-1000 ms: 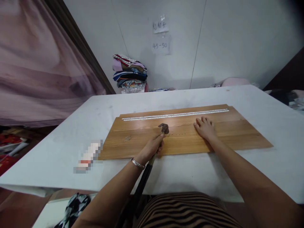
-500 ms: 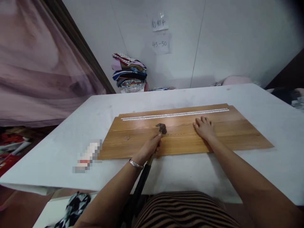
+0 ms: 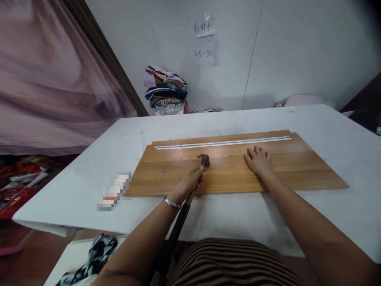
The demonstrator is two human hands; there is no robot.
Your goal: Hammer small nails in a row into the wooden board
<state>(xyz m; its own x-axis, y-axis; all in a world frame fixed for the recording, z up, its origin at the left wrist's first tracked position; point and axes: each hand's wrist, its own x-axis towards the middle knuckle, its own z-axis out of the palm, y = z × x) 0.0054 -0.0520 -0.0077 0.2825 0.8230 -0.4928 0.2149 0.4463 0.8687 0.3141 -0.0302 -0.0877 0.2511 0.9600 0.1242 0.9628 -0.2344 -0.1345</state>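
My left hand [image 3: 190,183] is wrapped round the neck of a hammer [image 3: 204,160], just below its dark metal head. The head is over the wooden board [image 3: 285,171], and the black handle slants back toward my body. My right hand [image 3: 258,161] lies on the board with its fingers spread, holding nothing. Between the two hands runs a short row of small dark dots [image 3: 222,168]. Several loose nails [image 3: 160,171] lie on the left part of the board. Two white strips with markings [image 3: 223,142] stretch along its far side.
The board lies on a white table [image 3: 89,171]. A blurred-out pale object [image 3: 114,191] is left of the board. Folded clothes [image 3: 166,89] are stacked by the wall behind the table. Paper notes [image 3: 206,53] hang on the wall, and a pink curtain [image 3: 59,79] hangs at the left.
The camera view has shifted slightly, moving the board and table a little to the right in the picture. Both hands and the hammer keep nearly the same places on the board.
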